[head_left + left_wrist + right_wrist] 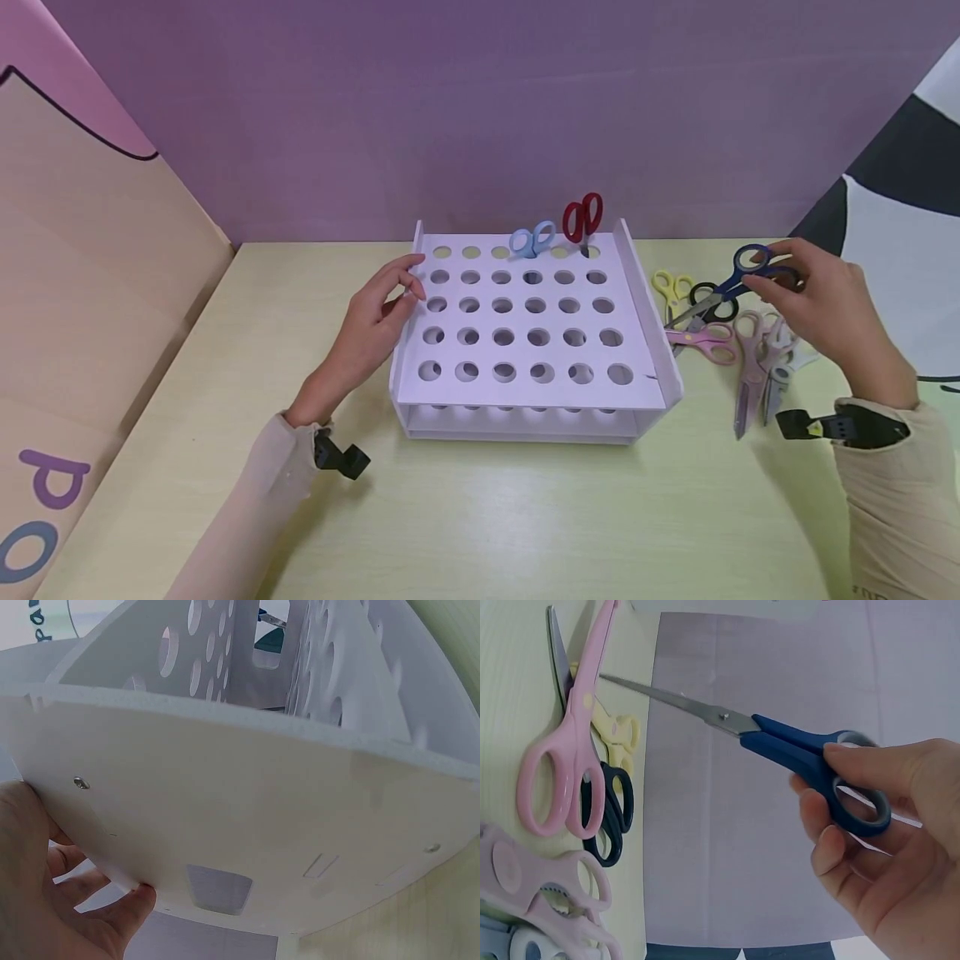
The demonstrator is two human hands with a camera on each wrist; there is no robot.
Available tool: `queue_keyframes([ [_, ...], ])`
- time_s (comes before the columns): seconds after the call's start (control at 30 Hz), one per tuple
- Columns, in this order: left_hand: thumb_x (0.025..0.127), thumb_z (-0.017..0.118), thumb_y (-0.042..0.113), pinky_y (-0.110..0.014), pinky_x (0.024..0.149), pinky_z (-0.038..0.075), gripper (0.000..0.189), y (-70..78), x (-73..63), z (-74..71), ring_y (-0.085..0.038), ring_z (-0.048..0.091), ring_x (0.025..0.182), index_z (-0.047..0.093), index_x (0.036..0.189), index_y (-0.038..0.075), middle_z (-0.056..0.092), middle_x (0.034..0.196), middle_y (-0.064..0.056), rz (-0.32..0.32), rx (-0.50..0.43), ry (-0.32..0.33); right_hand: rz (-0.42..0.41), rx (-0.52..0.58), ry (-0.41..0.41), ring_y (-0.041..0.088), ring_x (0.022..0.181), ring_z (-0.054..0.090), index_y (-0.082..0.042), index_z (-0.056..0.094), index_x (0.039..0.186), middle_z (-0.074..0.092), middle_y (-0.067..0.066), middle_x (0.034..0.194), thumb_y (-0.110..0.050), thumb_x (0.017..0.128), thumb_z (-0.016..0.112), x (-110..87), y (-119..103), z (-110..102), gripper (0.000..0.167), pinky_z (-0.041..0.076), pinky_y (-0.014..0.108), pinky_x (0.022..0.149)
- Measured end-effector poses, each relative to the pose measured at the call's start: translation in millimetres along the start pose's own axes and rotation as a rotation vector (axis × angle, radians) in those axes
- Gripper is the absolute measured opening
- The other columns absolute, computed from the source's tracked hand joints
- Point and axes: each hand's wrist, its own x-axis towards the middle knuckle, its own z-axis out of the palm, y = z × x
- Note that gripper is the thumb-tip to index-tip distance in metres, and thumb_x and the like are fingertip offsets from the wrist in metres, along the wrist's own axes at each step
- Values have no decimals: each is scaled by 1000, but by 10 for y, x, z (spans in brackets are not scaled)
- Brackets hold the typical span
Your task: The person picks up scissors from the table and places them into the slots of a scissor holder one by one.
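A white rack (517, 390) with rows of round holes stands on the table. My left hand (377, 312) holds the rack's left side panel by its edge, and the left wrist view shows the fingertips against that panel (225, 802). My right hand (821, 304) pinches blue-handled scissors (791, 754) by the handles, above the loose scissors; their blades are together and point left toward the rack. In the rack's back row, light-blue scissors (532, 240) and red scissors (583, 218) stand in holes with handles up.
Right of the rack lies a pile of scissors: yellow (673, 287), black (723, 310), pink (705, 340), pale mauve (750, 375) and white-grey (780, 375). A purple wall (487, 125) rises at the table's back edge. Bare tabletop (525, 517) stretches in front.
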Motion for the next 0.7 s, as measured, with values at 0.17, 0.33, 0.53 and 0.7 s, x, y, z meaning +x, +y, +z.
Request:
queue_keyframes([
  [0.17,99,46,-4,-46,105,45,13,-9,1,-2,-30,40,139,58,98,-7,47,150,-11,4,2,2,-18,40,43,-14,65,47,2,60,124,67,27,95,-19,96,67,-17,-69,30,36,40,8,52],
  [0.33,100,48,0,-41,105,46,12,-44,-12,-19,-22,42,139,60,96,0,49,149,-2,16,6,4,-53,61,85,-20,69,45,1,63,123,68,25,98,-17,95,68,-20,-141,61,34,38,1,58],
  [0.53,99,48,1,-39,105,46,12,-40,-9,-25,-24,42,138,59,95,3,49,148,0,25,8,4,-95,62,143,-23,74,43,1,64,122,67,26,105,-13,93,69,-19,-185,69,32,34,-3,66],
  [0.7,99,48,0,-40,105,46,12,-32,-6,-26,-27,42,139,59,95,3,49,148,-1,27,10,5,-125,60,184,-24,74,42,1,65,121,68,28,101,-8,92,70,-14,-223,56,32,33,-2,67],
])
